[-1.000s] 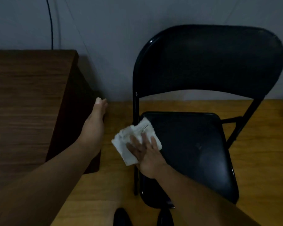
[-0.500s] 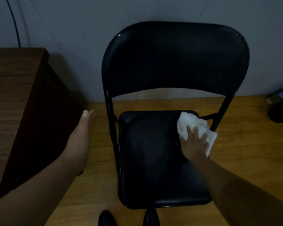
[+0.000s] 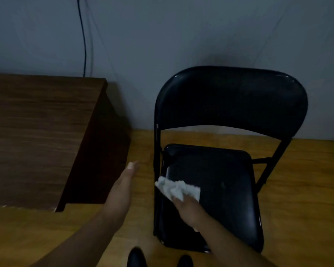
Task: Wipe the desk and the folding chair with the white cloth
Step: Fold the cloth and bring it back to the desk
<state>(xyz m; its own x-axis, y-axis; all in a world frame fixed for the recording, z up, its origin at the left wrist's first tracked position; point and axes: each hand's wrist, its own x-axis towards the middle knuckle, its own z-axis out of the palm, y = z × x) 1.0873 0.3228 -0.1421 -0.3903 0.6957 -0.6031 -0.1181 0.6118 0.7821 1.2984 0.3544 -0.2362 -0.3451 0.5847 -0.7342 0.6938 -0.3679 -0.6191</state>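
The black folding chair [image 3: 231, 101] stands against the wall, seat [image 3: 224, 170] down. My right hand [image 3: 189, 211] presses the crumpled white cloth [image 3: 178, 189] flat onto the seat's left part, near its left edge; the cloth bunches ahead of my fingertips. My left hand [image 3: 123, 189] hangs in the air between the chair and the desk, fingers straight and together, touching nothing. The dark brown wooden desk [image 3: 37, 132] fills the left side, its corner near my left forearm.
The floor [image 3: 301, 189] is yellowish wood. A black cable [image 3: 84, 39] runs down the grey wall behind the desk. My two black shoes [image 3: 136, 257] show at the bottom edge, just in front of the chair.
My right hand has swept the cloth from the seat's right side back to its left side. The view has swung left, bringing the desk back in. My left hand stays open.
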